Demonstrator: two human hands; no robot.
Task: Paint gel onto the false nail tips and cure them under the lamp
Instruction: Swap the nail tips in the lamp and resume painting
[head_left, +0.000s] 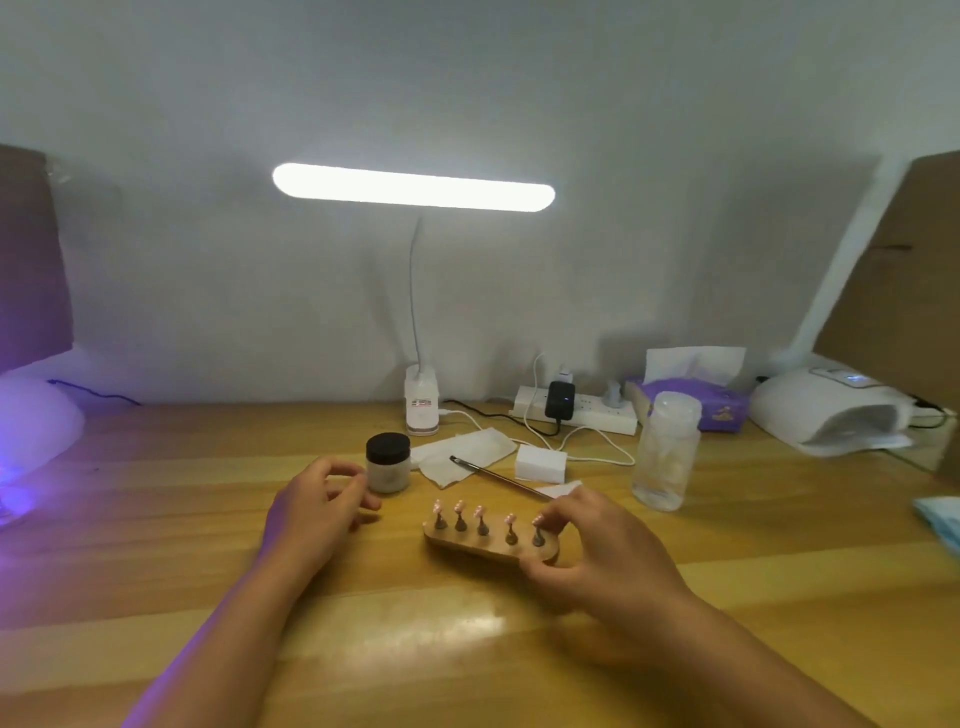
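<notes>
Head view: the wooden holder with five nail tips on pegs lies on the counter between the hands, long axis left to right. The right hand grips its right end. The left hand, loosely curled and holding nothing, sits just left. Beyond it the jar is lidded. The curing lamp stands well off past the right hand.

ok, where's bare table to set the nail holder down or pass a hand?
Free: the left stretch between left hand and the purple-lit lamp; the near table strip in front of both hands; the gap between clear bottle and white nail lamp. Crowded: behind the nail holder in the right hand: jar, tissue, brush, white block, power strip.
</notes>
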